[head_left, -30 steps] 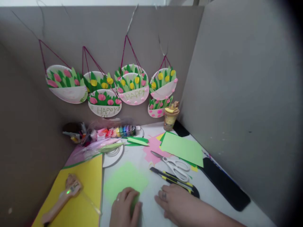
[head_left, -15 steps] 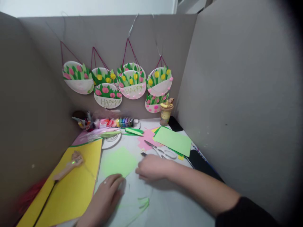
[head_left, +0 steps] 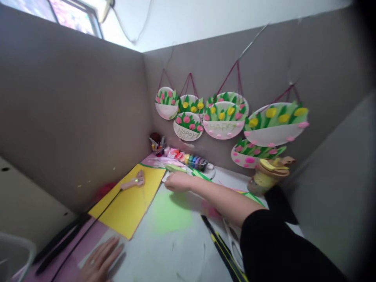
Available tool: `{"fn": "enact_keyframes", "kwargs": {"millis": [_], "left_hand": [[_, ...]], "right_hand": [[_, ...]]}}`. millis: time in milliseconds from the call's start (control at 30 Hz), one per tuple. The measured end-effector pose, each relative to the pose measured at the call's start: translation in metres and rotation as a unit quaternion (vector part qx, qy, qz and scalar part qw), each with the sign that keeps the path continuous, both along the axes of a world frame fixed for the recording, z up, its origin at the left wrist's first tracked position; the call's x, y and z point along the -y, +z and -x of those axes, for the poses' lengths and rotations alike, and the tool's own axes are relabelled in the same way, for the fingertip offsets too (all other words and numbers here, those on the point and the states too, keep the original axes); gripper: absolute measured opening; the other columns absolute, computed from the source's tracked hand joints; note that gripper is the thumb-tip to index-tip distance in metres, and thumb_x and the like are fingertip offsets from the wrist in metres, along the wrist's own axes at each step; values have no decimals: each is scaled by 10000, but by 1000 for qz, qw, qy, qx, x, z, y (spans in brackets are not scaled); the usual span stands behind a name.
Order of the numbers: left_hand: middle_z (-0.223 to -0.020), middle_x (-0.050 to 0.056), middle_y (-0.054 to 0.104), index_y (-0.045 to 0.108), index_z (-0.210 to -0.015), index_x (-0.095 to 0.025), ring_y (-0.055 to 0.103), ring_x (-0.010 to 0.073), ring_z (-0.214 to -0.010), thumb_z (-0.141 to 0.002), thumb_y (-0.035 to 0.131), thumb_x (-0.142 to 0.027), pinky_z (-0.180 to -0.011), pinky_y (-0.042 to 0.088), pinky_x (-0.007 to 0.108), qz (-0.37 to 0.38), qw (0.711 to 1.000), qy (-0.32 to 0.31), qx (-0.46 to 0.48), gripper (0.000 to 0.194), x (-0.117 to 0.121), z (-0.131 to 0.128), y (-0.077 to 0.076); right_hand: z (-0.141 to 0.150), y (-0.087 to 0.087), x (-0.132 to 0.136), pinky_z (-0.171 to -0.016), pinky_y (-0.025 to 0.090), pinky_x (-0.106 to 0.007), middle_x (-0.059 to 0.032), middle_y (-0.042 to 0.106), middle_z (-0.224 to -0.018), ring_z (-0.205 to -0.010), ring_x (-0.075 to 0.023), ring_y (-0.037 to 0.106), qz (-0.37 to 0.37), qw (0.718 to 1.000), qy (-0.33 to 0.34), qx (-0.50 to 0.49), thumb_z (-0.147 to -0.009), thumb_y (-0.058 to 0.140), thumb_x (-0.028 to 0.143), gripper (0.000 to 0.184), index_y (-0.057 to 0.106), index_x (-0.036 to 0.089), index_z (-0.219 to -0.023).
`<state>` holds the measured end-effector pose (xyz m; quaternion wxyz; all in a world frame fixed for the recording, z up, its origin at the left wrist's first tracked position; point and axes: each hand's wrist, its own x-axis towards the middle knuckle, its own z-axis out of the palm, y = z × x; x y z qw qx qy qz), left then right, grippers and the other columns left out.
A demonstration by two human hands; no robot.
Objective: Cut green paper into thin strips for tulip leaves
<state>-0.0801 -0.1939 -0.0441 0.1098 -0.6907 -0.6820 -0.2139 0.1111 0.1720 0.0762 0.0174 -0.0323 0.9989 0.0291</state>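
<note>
My right hand (head_left: 178, 182) reaches across the table with curled fingers, over the spot beside the yellow sheet (head_left: 138, 203). A bit of white edge peeks out by its fingertips; what they grip is hidden. Below it lies a light green paper (head_left: 172, 215), blurred. Flat at the lower left, on the table's pale surface, rests my left hand (head_left: 101, 260), fingers stretched out and holding nothing. On the yellow sheet lies a beige glue gun (head_left: 135, 182) with a small green light and a dark cord. Scissors with white handles (head_left: 235, 246) are partly covered by my right sleeve.
Grey panels enclose the table. Paper plate baskets (head_left: 225, 125) with paper tulips hang at the back. Below them stand coloured clay pots (head_left: 190, 160), a pen holder (head_left: 158, 145) and a lidded cup (head_left: 267, 176). Long black-and-yellow tools (head_left: 221, 246) lie at the lower right.
The view has swung left. My right hand has moved from beside the green paper to the far side, near the white disc. My left hand has drawn back from the green paper to the left.
</note>
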Motion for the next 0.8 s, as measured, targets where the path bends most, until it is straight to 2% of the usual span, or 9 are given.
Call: {"fn": "enact_keyframes", "kwargs": {"millis": [100, 200, 333, 433, 467, 567, 633, 733, 800], "left_hand": [[-1348, 0, 533, 519, -1267, -411, 498, 283, -1223, -754, 452, -370, -1015, 403, 480, 39, 999, 25, 30, 519, -1, -13, 13], [-1355, 47, 522, 513, -1275, -358, 494, 280, -1226, -757, 484, -331, -1018, 402, 464, 62, 998, 5, 18, 519, 1, -11, 14], [-1349, 87, 517, 443, -1329, -290, 513, 277, -1199, -771, 538, -308, -963, 459, 430, 33, 998, -46, -4, 565, -1, -8, 14], [-1400, 131, 443, 409, -1336, -228, 420, 293, -1280, -788, 537, -235, -975, 450, 451, 0, 997, -68, 29, 563, -20, -24, 29], [-1402, 123, 440, 420, -1323, -237, 393, 288, -1301, -798, 526, -215, -991, 439, 452, 12, 993, -109, 42, 536, -30, -32, 37], [-1372, 98, 471, 490, -1253, -254, 382, 272, -1307, -819, 511, -206, -1023, 414, 456, 82, 969, -221, 77, 437, -73, -62, 59], [-1376, 100, 465, 514, -1233, -245, 361, 278, -1320, -825, 499, -200, -1024, 410, 473, 109, 957, -249, 100, 410, -102, -78, 61], [-1354, 111, 493, 533, -1241, -242, 363, 318, -1317, -812, 558, -287, -997, 431, 509, 108, 937, -313, 109, 432, -135, -87, 32], [-1239, 105, 592, 622, -1123, -264, 472, 336, -1233, -766, 626, -421, -918, 504, 485, 75, 920, -366, 117, 390, -148, -80, 2]], "right_hand": [[-16, -15, -2, -613, 361, -269, -86, 687, -856, -730, -176, 585, 19, 999, -27, 8, -849, 461, 210, 213, 668, 170, -823], [-30, -30, 11, -621, 358, -280, -93, 674, -837, -714, -180, 573, 38, 998, -42, -5, -837, 464, 210, 212, 669, 164, -806], [-46, -39, 48, -668, 376, -295, -102, 654, -826, -752, -193, 561, 58, 995, -76, -39, -829, 473, 220, 200, 662, 158, -806], [-64, -39, 83, -702, 397, -302, -89, 645, -809, -783, -199, 559, 101, 984, -126, -71, -834, 467, 205, 193, 653, 166, -799], [-71, -39, 96, -725, 404, -305, -86, 646, -820, -800, -199, 561, 125, 977, -148, -85, -836, 466, 197, 191, 653, 168, -812], [-92, -43, 131, -800, 416, -325, -86, 654, -873, -868, -207, 570, 209, 928, -264, -160, -863, 451, 202, 212, 658, 172, -896], [-106, -50, 150, -788, 431, -310, -81, 657, -912, -875, -196, 582, 272, 853, -380, -232, -889, 442, 236, 220, 647, 179, -942], [-127, -65, 163, -746, 439, -299, -73, 659, -878, -832, -189, 597, 286, 764, -485, -313, -928, 396, 296, 267, 636, 190, -877], [-139, -76, 163, -723, 431, -299, -68, 661, -841, -791, -184, 600, 250, 756, -503, -335, -934, 389, 308, 276, 625, 193, -849]]}}
